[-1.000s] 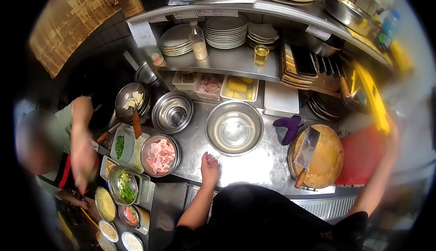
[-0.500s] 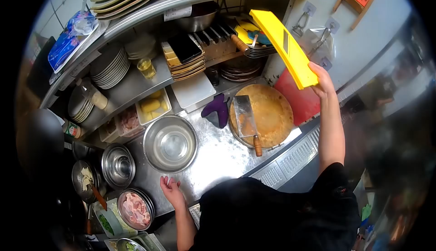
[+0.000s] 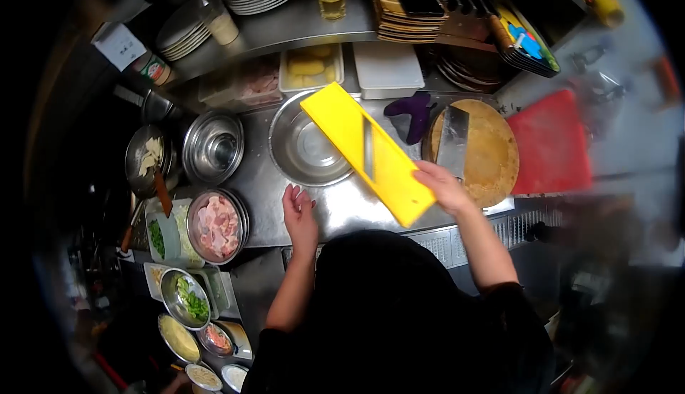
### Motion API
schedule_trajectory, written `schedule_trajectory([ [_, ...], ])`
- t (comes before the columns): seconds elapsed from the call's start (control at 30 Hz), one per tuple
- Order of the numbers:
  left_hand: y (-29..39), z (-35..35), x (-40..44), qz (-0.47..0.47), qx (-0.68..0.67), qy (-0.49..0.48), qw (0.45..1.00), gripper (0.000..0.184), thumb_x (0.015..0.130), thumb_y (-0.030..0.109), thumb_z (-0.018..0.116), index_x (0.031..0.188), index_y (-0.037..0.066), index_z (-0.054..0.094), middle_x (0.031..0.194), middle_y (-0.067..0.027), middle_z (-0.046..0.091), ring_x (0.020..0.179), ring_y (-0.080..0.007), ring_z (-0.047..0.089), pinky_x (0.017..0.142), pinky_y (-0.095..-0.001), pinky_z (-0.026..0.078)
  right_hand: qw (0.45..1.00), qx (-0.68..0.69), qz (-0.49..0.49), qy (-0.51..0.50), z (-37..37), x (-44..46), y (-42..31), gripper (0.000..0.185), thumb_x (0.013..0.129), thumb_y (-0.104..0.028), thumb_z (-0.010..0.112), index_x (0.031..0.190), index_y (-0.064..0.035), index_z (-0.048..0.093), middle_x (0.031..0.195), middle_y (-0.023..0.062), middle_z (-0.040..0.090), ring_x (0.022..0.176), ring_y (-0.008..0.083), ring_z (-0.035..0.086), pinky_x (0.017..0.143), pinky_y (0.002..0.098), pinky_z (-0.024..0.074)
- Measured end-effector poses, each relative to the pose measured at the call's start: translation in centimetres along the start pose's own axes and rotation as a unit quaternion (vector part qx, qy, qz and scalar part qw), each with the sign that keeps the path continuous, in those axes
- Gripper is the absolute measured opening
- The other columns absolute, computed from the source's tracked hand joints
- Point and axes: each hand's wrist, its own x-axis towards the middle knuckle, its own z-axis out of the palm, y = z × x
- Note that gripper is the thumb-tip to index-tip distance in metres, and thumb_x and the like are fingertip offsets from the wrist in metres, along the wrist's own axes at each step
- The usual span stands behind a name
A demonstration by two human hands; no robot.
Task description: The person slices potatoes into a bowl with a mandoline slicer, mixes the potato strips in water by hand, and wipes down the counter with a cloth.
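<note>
My right hand (image 3: pixel 444 188) grips the lower right end of a yellow mandoline slicer (image 3: pixel 341 126). The slicer slants up to the left, with its far end over a large steel bowl (image 3: pixel 284 155) and hiding part of that bowl. My left hand (image 3: pixel 301 217) hovers just below the bowl's near rim, palm turned up, fingers loosely apart and holding nothing. Right of the bowl, a cleaver (image 3: pixel 452 137) lies on a round wooden chopping block (image 3: pixel 496 151); my right hand covers its handle. Between bowl and block is a dark purple, V-shaped thing (image 3: pixel 414 116).
Behind the bowl stand a tub of yellow, potato-like pieces (image 3: pixel 310 69) and a white-lidded box (image 3: pixel 389 69). Raw meat (image 3: pixel 217 224) fills a bowl at left, near nested steel bowls (image 3: pixel 212 148). A red board (image 3: pixel 553 144) lies right. Above runs a shelf (image 3: pixel 285 43) of plates.
My right hand has brought the mandoline down and left from the raised right side to above the bowl. My left hand stays near the bowl's front. The camera view has turned.
</note>
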Motion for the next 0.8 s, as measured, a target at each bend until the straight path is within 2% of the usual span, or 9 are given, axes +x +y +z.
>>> schedule_trajectory([
  [0.17,-4.4,-2.3,1.1,0.011,0.066,0.010,0.998,0.058,0.104,0.017,0.058,0.154,0.002,0.033,0.140,-0.0163,0.051,0.116,-0.0207,0.058,0.094,-0.0341,0.054,0.994,0.112,-0.016,0.001,9.9,9.5,8.7,0.037,0.105,-0.019,0.059,0.135,0.0023,0.056,0.112,0.0077,0.071,0.097,0.0132,0.067,0.085,0.0268,0.0529],
  [0.27,-3.2,-1.6,1.0,-0.144,-0.024,-0.004,0.989,0.071,0.103,0.029,0.058,0.160,0.004,0.024,0.153,-0.0211,0.043,0.120,-0.0254,0.059,0.100,-0.0372,0.051,0.997,-0.046,-0.023,0.062,15.2,8.9,9.8,0.033,0.103,-0.016,0.062,0.132,-0.0001,0.054,0.097,0.0090,0.072,0.083,0.0132,0.067,0.074,0.0269,0.0540],
  [0.3,-5.6,-1.0,1.7,-0.132,-0.043,0.012,0.990,0.065,0.103,0.028,0.059,0.156,0.003,0.030,0.145,-0.0197,0.052,0.121,-0.0253,0.061,0.104,-0.0361,0.049,0.992,-0.094,-0.053,0.068,16.0,8.8,10.5,0.034,0.101,-0.014,0.065,0.130,-0.0021,0.051,0.084,0.0083,0.070,0.074,0.0135,0.066,0.065,0.0280,0.0531],
  [0.33,-5.6,-2.0,2.8,-0.180,-0.095,-0.121,0.972,0.056,0.103,0.027,0.059,0.150,0.003,0.039,0.134,-0.0174,0.061,0.120,-0.0254,0.063,0.099,-0.0375,0.054,0.989,-0.130,-0.018,0.070,17.1,8.1,9.3,0.040,0.100,-0.016,0.067,0.133,-0.0021,0.049,0.084,0.0079,0.068,0.074,0.0132,0.065,0.064,0.0289,0.0530],
  [0.4,-4.1,-0.9,2.7,-0.240,-0.162,-0.126,0.949,0.049,0.099,0.016,0.061,0.144,0.003,0.045,0.126,-0.0166,0.064,0.110,-0.0266,0.069,0.083,-0.0378,0.061,0.992,-0.090,-0.019,0.088,16.7,10.3,11.7,0.037,0.099,-0.016,0.068,0.127,-0.0020,0.049,0.089,0.0122,0.069,0.076,0.0150,0.067,0.064,0.0291,0.0541],
  [0.53,-6.8,-0.3,2.9,-0.202,-0.222,-0.135,0.944,0.052,0.094,0.003,0.061,0.143,-0.002,0.046,0.126,-0.0177,0.065,0.109,-0.0291,0.069,0.088,-0.0400,0.061,0.977,-0.180,-0.071,0.088,15.9,11.2,11.8,0.034,0.098,-0.017,0.071,0.119,-0.0008,0.051,0.085,0.0098,0.067,0.070,0.0147,0.064,0.059,0.0278,0.0512],
  [0.6,-7.6,-0.4,2.7,-0.191,-0.265,-0.141,0.935,0.050,0.093,0.002,0.062,0.141,-0.002,0.049,0.127,-0.0159,0.066,0.110,-0.0277,0.069,0.088,-0.0395,0.060,0.958,-0.262,-0.104,0.058,13.6,12.3,13.9,0.042,0.097,-0.022,0.072,0.123,0.0010,0.049,0.094,0.0136,0.068,0.082,0.0178,0.067,0.068,0.0316,0.0533],
  [0.7,-7.9,-1.7,1.7,-0.178,-0.295,-0.157,0.925,0.053,0.094,0.002,0.063,0.145,0.001,0.049,0.130,-0.0131,0.066,0.114,-0.0251,0.067,0.094,-0.0390,0.057,0.995,-0.079,0.029,0.056,14.3,9.9,10.8,0.047,0.100,-0.036,0.066,0.125,-0.0012,0.045,0.105,0.0162,0.064,0.083,0.0224,0.067,0.070,0.0333,0.0574],
  [0.8,-7.8,-2.3,1.2,-0.189,-0.294,-0.140,0.926,0.056,0.094,0.002,0.063,0.148,0.002,0.047,0.132,-0.0128,0.065,0.116,-0.0247,0.066,0.095,-0.0388,0.057,0.975,-0.033,0.098,0.196,12.6,11.3,10.6,0.062,0.100,-0.037,0.066,0.139,-0.0023,0.034,0.115,0.0184,0.061,0.089,0.0270,0.069,0.073,0.0355,0.0597],
])
